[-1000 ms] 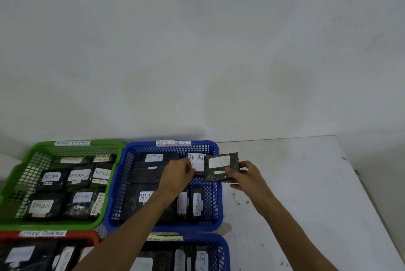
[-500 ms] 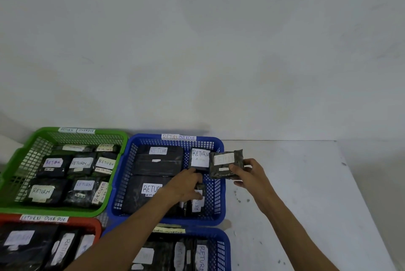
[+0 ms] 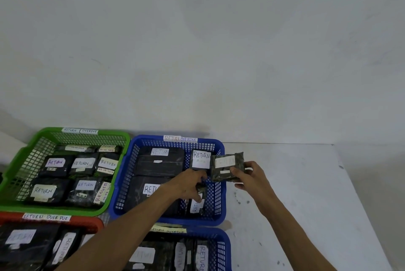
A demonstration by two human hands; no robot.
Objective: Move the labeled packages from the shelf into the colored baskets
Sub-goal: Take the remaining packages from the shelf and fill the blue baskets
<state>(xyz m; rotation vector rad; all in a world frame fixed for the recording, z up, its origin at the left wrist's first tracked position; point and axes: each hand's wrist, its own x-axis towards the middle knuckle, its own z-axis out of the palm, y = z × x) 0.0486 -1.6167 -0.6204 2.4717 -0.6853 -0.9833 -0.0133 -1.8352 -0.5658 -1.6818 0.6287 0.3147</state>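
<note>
Your right hand [image 3: 248, 175] grips a labeled package [image 3: 226, 166] over the blue basket's [image 3: 220, 205] right rim; your left hand [image 3: 190, 185] pinches another inside.

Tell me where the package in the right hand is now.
In the head view, the package is held up by the right hand at the far blue basket's right rim, above the table's edge.

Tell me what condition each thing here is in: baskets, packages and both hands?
Green basket: packed with labeled packages.
Far blue basket: partly filled, gap at right.
Red basket: holds packages, partly out of view.
Near blue basket: holds packages.
Held package: in the air, over the far blue basket's right rim.
Right hand: grips the held package.
Left hand: inside the far blue basket, fingers on upright packages.
</note>
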